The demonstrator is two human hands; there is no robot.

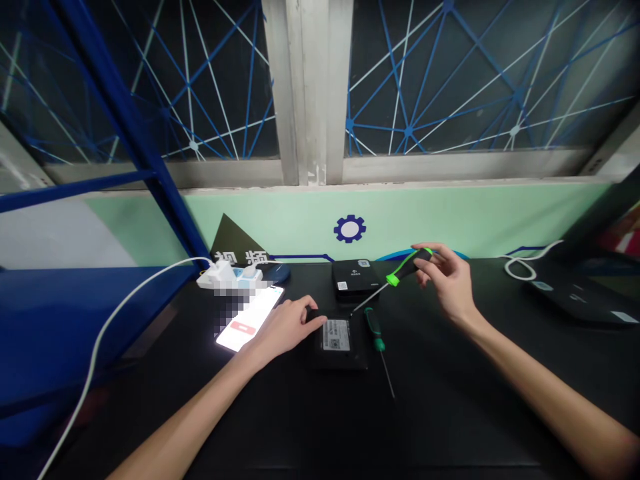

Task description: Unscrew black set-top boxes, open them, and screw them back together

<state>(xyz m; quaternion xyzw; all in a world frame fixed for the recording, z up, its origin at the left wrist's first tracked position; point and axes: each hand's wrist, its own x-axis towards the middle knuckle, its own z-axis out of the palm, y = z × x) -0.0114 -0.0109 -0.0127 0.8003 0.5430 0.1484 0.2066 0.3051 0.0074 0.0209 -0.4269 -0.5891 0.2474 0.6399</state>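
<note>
A flat black device box (345,357) with a white printed label lies on the dark table in front of me. My left hand (293,323) grips its far left corner, thumb over the top near the label. Between the fingers of my right hand (447,277) is the end of a black and bright-green screwdriver (400,270). Its shaft slants down to the left, and the tip meets the box's far edge, right of the label. Whether a screw sits under the tip is too small to tell. A second, dark green screwdriver (376,333) lies just right of the box.
Behind the box stands another black box (355,277). At left are a glowing phone (253,317), a white power strip (227,277) and a white cable (105,333). A black device (580,300) lies far right with a coiled white cable (520,268). A blue metal frame (145,153) rises at left.
</note>
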